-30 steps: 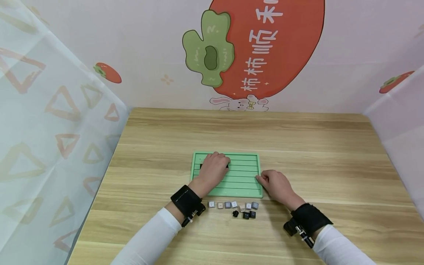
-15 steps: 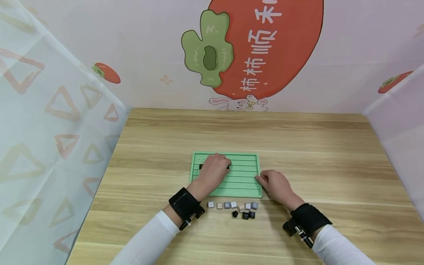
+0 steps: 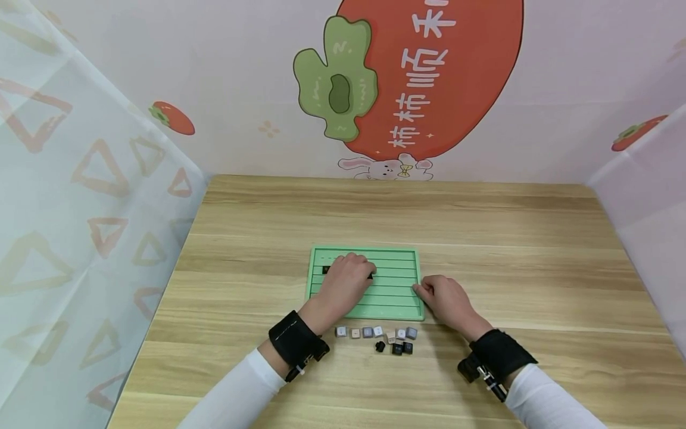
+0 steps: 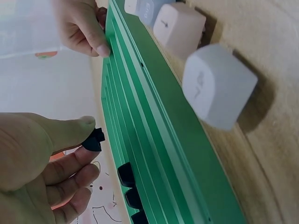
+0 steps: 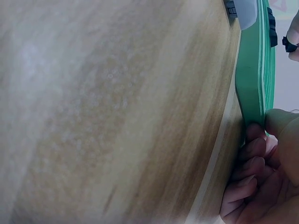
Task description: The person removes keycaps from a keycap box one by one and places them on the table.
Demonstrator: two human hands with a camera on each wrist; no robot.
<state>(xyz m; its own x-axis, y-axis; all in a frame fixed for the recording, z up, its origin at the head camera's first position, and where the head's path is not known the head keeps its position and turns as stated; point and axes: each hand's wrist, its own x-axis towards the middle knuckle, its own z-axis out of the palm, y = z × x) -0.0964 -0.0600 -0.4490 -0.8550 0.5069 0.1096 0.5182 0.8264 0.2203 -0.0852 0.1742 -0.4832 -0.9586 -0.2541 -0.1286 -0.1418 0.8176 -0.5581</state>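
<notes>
My left hand (image 3: 345,283) is over the left half of a green ridged tray (image 3: 396,298), pinching a black keycap (image 4: 95,140) between thumb and forefinger. In the left wrist view this keycap is above the ridges, its underside turned toward the tray. Several black keycaps (image 4: 125,175) sit in a row on the tray, mostly hidden by the left hand in the head view. My right hand (image 3: 447,301) holds the tray's right edge, thumb on the rim and fingers curled against the side.
Just in front of the tray, on the wooden table (image 3: 536,250), lies a line of white, grey and beige keycaps (image 3: 367,332). A few black keycaps (image 3: 398,349) lie nearer me. Printed cloth walls (image 3: 241,131) stand behind and at both sides.
My left hand has shifted slightly to the right and toward me over the tray. The right hand keeps its place at the tray's edge.
</notes>
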